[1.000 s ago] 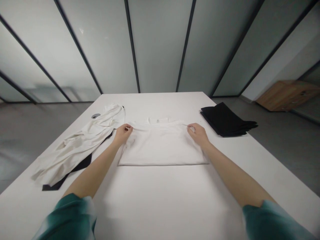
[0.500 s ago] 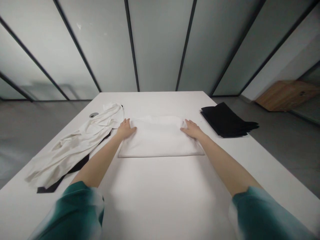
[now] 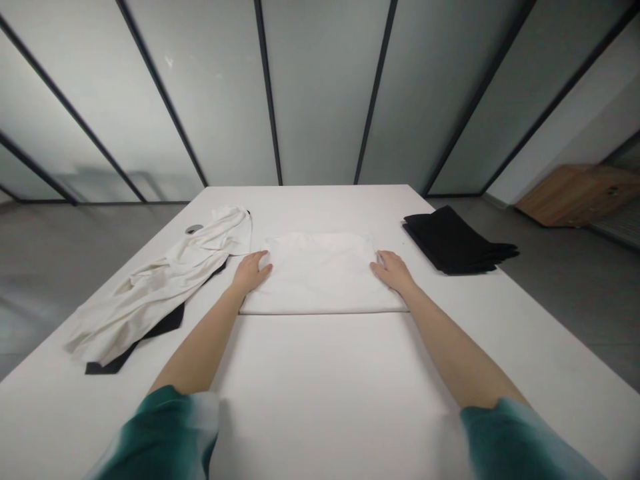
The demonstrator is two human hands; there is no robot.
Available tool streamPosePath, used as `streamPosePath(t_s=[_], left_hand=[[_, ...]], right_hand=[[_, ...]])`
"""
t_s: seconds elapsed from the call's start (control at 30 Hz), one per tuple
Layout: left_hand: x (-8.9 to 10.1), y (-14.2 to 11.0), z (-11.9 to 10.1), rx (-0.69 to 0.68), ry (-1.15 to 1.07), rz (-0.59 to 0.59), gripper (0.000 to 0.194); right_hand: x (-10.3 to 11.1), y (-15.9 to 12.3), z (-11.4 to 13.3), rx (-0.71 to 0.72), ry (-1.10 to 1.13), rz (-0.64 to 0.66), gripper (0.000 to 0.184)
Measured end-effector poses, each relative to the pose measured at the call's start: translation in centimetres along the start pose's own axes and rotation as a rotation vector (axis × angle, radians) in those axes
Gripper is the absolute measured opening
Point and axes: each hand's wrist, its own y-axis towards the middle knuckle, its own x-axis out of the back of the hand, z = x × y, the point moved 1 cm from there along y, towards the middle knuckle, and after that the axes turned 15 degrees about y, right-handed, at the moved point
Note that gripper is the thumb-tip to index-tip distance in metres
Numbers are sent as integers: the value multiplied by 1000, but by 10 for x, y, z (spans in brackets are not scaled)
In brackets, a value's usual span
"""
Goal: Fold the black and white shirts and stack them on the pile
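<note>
A white cloth (image 3: 323, 277), folded into a flat rectangle, lies on the white table in front of me. My left hand (image 3: 251, 271) rests at its left edge, thumb apart from the fingers. At the opposite edge lies my right hand (image 3: 393, 270), its fingers also spread with the thumb pointing inward. Both hands touch the sides of the cloth and neither grips it. Whether the cloth is a garment I cannot tell from its folded shape.
Along the table's (image 3: 320, 387) left side lies a loose heap of white fabric (image 3: 165, 280) over black cloth (image 3: 165, 323). Folded black cloths (image 3: 453, 241) are stacked at the right, overhanging the edge. A grey round grommet (image 3: 194, 229) sits at the left. Frosted panels (image 3: 325, 93) stand behind.
Both hands have slid a little toward me along the sides of the white cloth and slightly outward. The view has shifted slightly.
</note>
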Motion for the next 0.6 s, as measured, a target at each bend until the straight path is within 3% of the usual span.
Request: streamPosePath(t_s=[0.3, 0.47, 0.6], left_hand=[[7, 1, -2, -9, -89, -51, 42], [12, -1, -3, 98, -172, -10, 55], [15, -1, -2, 131, -238, 7, 45]], right_hand=[[9, -3, 15, -119, -53, -62, 38], [11, -3, 17, -158, 90, -17, 42], [13, -3, 13, -154, 253, -21, 37]])
